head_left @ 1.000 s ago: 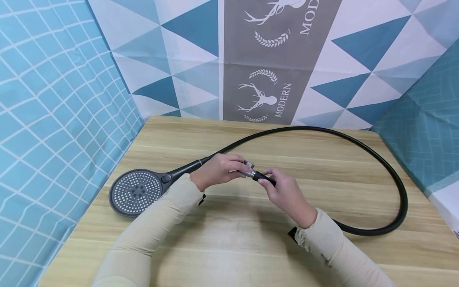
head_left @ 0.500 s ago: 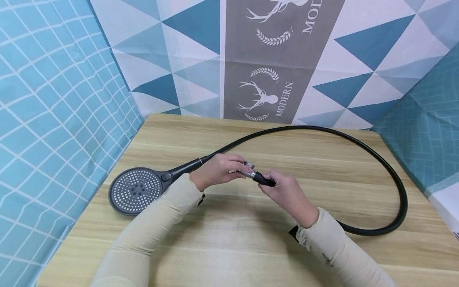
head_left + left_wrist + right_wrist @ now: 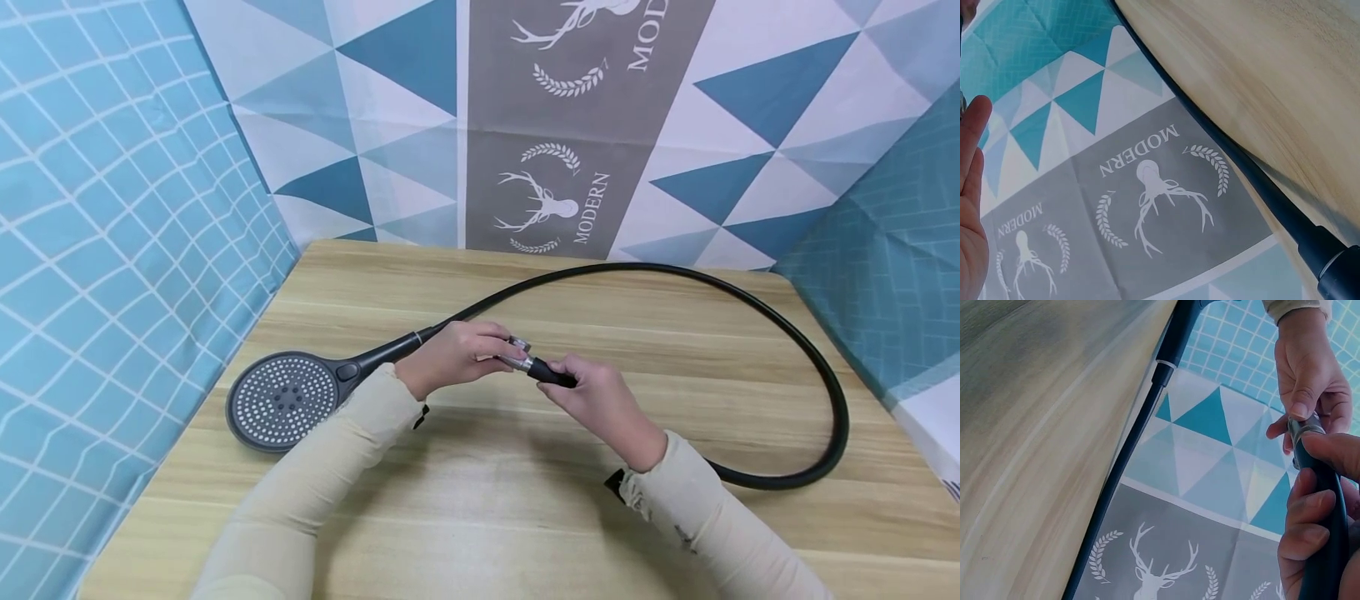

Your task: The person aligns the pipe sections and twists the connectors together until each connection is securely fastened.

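A black shower hose [image 3: 652, 267] runs in a wide loop from the handle of a dark grey shower head [image 3: 283, 402]. Above the table, my left hand [image 3: 457, 358] pinches a small silver metal fitting [image 3: 516, 361] between thumb and fingers. My right hand [image 3: 603, 404] curls round the hose's black end sleeve [image 3: 551, 373], which meets the fitting. In the right wrist view, the fitting [image 3: 1307, 427] lies between the left hand [image 3: 1310, 375] and the right hand [image 3: 1310, 534]. Whether its threads are engaged is hidden. The left wrist view shows only part of the left hand [image 3: 971, 206].
The wooden table [image 3: 480, 533] carries the shower head at left and the hose loop at back and right. A patterned panel [image 3: 540, 192] stands behind, with a blue tiled sheet [image 3: 112, 250] at left and a teal sheet [image 3: 900, 250] at right.
My right hand has turned on the hose end, its fingers going from a looser pinch to a closer wrap. The left hand and the shower head stay in place.
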Demonstrator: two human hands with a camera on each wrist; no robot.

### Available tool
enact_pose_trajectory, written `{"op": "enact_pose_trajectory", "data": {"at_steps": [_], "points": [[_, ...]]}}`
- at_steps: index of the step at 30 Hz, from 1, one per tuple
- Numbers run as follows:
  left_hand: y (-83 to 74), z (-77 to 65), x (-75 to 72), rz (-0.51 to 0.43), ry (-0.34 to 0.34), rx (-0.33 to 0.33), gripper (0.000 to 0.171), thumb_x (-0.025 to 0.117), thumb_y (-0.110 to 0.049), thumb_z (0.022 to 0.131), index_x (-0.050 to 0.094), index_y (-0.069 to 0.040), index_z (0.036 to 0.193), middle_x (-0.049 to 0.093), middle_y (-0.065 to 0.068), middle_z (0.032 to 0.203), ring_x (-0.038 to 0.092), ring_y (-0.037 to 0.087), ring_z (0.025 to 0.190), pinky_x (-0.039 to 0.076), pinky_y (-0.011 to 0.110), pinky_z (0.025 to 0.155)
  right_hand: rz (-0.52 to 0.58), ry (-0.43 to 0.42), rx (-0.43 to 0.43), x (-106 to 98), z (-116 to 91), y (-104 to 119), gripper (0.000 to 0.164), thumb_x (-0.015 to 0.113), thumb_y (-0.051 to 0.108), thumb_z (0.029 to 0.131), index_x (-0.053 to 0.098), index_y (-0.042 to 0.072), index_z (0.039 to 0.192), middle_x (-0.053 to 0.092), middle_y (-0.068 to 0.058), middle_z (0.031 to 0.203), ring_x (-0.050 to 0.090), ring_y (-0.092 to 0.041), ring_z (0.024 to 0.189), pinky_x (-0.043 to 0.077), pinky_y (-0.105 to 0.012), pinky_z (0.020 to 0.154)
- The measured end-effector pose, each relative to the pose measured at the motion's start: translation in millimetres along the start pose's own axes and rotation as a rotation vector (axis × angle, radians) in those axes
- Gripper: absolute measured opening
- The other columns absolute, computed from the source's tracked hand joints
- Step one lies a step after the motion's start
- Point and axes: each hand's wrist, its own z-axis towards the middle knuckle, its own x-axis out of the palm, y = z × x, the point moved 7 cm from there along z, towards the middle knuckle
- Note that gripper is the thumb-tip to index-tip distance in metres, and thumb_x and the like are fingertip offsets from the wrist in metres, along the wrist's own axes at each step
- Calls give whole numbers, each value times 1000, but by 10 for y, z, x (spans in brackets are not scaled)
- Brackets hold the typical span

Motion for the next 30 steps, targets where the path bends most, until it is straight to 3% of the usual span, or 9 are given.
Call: {"op": "enact_pose_trajectory", "data": {"at_steps": [12,22,26,30], "points": [[-26,3,-21,11,11,0,24,80,0,74,74,-4,97,70,11,99,68,16,88,51,18,81,78,51,91,3,0,-50,17,78,-7,72,70,-5,87,70,-10,77,52,-4,55,46,-22,48],[-39,13,-23,0,-4,12,25,80,-1,75,75,-4,98,70,11,98,68,15,87,50,17,79,63,106,122,0,-13,-51,13,71,1,84,69,-5,95,58,1,64,41,0,48,39,-22,42],[-47,20,-22,-6,-14,21,24,79,-1,75,74,-4,98,70,11,100,68,17,89,51,18,80,47,88,124,-5,-9,-40,23,74,1,81,67,-6,103,61,-2,67,47,-3,51,43,-23,45],[-38,24,-13,3,-17,23,26,79,1,74,73,-4,99,69,12,100,68,19,88,51,19,80,25,32,88,-24,-5,-17,39,81,-4,72,65,-5,107,65,-11,83,59,-14,64,51,-27,54]]}}
